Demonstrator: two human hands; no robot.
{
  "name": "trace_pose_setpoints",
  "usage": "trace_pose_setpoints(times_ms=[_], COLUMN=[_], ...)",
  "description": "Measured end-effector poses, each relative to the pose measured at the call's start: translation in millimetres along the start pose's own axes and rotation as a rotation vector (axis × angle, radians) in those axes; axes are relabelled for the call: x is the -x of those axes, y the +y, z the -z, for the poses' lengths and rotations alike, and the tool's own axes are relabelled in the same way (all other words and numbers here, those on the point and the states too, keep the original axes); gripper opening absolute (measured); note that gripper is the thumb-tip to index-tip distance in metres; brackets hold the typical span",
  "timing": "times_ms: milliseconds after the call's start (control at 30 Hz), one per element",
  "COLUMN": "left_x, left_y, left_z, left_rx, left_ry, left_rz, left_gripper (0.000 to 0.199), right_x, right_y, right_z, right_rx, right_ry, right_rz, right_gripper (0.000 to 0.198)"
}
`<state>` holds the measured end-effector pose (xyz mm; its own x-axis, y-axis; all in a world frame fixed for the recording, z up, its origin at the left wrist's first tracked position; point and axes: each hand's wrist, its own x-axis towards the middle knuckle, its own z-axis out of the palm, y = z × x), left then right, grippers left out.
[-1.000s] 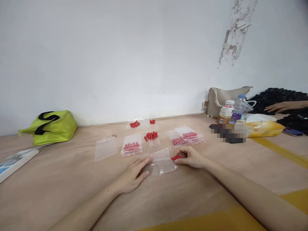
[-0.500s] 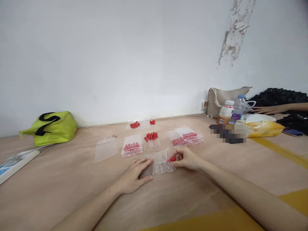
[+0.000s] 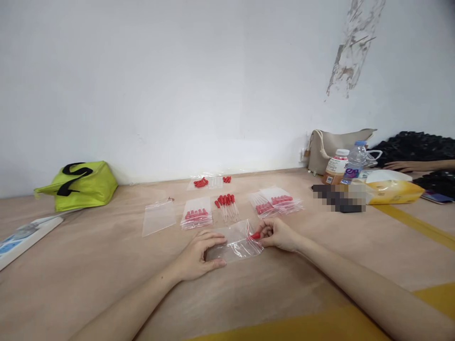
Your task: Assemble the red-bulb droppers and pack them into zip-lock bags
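A clear zip bag (image 3: 236, 246) lies on the table between my hands. My left hand (image 3: 199, 255) rests on its left end, thumb and fingers apart. At the bag's mouth, my right hand (image 3: 277, 235) pinches the red bulb of a dropper (image 3: 255, 235), its glass tube inside the bag. Just beyond lie several loose red-bulbed droppers (image 3: 227, 204). Left of them is a stack of filled bags (image 3: 196, 214), then a flat clear bag (image 3: 159, 219). More filled bags (image 3: 277, 202) lie to the right. Farther back are loose red bulbs (image 3: 201, 182) and clear tubes (image 3: 215, 182).
A lime-green bag (image 3: 85, 185) stands at left, near a white-edged box (image 3: 28, 241). At right are a beige bag (image 3: 329, 142), two bottles (image 3: 337, 166), a yellow tissue pack (image 3: 394, 192) and a phone (image 3: 438, 197). Another person's hand (image 3: 408, 166) rests by black material (image 3: 419, 147).
The view has shifted slightly. The clear bag lies a little flatter, with the dropper still in my right hand at its mouth. Both hands keep nearly the same places.
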<state>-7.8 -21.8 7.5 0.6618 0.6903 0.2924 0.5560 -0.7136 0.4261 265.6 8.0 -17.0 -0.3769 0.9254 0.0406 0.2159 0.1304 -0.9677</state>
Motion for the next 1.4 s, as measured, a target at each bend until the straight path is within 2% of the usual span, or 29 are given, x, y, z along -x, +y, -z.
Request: trace_pose_setpoints(times_ms=[200,333,467,600,733,833,1000,1067,1133,1200,1300,1400], left_x=[-1,-1,-1,-1,1,3,4,3,2,2,2,3], left_y=[-4,-4,-2,1,3,4,4,5,6,6,4,4], left_z=[-2,-3,-3,-1,2,3,4,4,5,5,4,3], left_rx=[0.014,-0.014,-0.025,-0.023,0.043,0.071,0.097,0.095,0.095,0.098,0.082,0.054], left_ry=[-0.01,0.005,0.005,-0.001,0.006,0.003,-0.024,-0.015,-0.02,-0.028,-0.032,-0.03], left_rz=[0.032,0.014,0.017,0.017,0.04,0.049,0.056,0.06,0.059,0.045,0.016,0.006], left_gripper=[0.026,0.027,0.028,0.029,0.033,0.031,0.018,0.015,0.016,0.02,0.024,0.026], right_x=[4,7,9,10,8,7,7,5,-4,-20,-58,-99], right_y=[1,-7,-15,-18,-13,-5,0,-7,-20,-34,-49,-50], right_z=[-5,-11,-10,-3,1,1,4,5,6,5,-1,-11], right_rx=[0.334,0.517,0.649,0.656,0.446,0.313,0.377,0.396,0.418,0.474,0.537,0.518], right_ry=[0.086,0.032,-0.086,-0.165,-0.166,-0.102,-0.031,0.105,0.297,0.405,0.402,0.409], right_rz=[0.145,0.311,0.349,0.33,0.251,0.186,0.239,0.234,0.23,0.198,0.024,-0.053], right_gripper=[0.029,0.029,0.027,0.027,0.021,0.016,0.01,0.009,0.007,0.004,0.012,0.011])
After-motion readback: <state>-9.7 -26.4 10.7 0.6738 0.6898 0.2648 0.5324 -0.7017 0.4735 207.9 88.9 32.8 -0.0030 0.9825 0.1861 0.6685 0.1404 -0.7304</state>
